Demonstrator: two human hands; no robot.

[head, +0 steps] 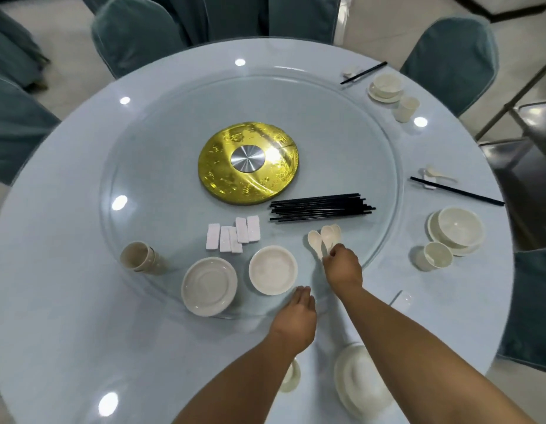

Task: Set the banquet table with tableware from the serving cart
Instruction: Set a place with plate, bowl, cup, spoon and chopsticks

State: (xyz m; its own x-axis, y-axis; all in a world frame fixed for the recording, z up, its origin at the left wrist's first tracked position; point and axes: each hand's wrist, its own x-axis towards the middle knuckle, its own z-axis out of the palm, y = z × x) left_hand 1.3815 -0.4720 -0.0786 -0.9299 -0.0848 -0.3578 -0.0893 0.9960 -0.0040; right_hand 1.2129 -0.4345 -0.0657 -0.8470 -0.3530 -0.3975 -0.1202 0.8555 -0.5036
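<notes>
Two hands reach over the round table (66, 301) toward the glass turntable (161, 154). The right hand (342, 267) has its fingers curled round the handles of a few cream spoons (322, 238), whose bowls fan out on the glass just below a bundle of black chopsticks (320, 207). The left hand (297, 310) holds nothing; its fingers lie straight and together, tips at the near edge of the turntable, just beside a white bowl (273, 269). Left of that bowl sits a white saucer (209, 286), and further left a stack of cups (140, 257) lies on its side. White chopstick rests (233, 237) stand in a loose row above the bowl and saucer, near the gold hub (248, 163) at the centre. On the right side of the table two places are laid, each with bowl on plate, cup, rest and chopsticks; the nearer bowl (460, 226) stands well apart from the spoons. Teal-covered chairs (137, 35) ring the table.
</notes>
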